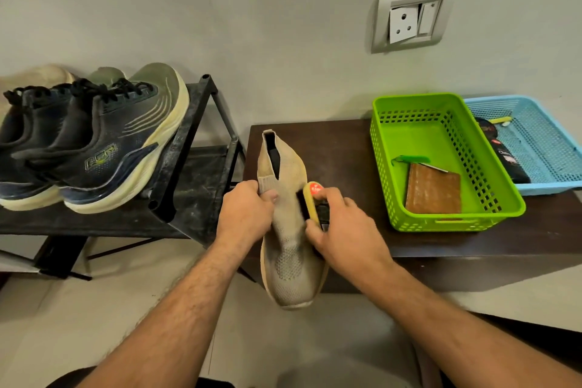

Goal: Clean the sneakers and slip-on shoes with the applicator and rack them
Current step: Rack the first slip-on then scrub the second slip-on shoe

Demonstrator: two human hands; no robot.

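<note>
The beige knitted slip-on shoe (288,230) was held between both hands, heel over the dark wooden worktop (346,148), toe jutting past its front edge. The left hand (245,214) was closed in a tight grip on the ankle cuff — thumb on the knit. The right hand (343,224) was curled round the yellow-topped applicator with a red label (315,198), pressed against the shoe's side. A pair of dark blue lace-up sneakers with cream foam soles (94,148) was seen on the black metal rack (195,135) — left of the worktop. A green perforated plastic basket (504,198) stood at right.
</note>
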